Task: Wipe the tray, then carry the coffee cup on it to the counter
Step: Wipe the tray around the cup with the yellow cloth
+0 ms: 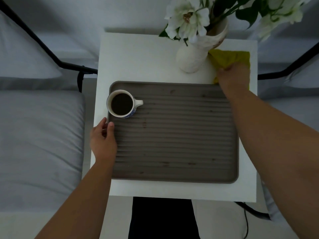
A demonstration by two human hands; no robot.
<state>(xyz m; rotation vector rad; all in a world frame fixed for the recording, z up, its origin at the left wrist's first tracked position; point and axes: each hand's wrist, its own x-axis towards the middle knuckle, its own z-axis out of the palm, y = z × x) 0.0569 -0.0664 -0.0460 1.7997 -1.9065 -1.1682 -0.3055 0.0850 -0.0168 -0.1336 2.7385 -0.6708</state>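
A grey ribbed tray (181,138) lies on a small white table (138,57). A white cup with a blue pattern, full of dark coffee (121,104), stands in the tray's far left corner, handle pointing right. My left hand (102,138) grips the tray's left rim just below the cup, thumb on the inside. My right hand (233,76) is closed on a yellow-green cloth (229,57) that lies on the table beyond the tray's far right corner. A few dark specks and stains show on the tray's surface.
A white vase (195,56) with white flowers and green leaves stands just left of the cloth, close behind the tray. Grey cushioned seats with black metal frames (51,54) flank the table on both sides. Dark legs show below the table's near edge.
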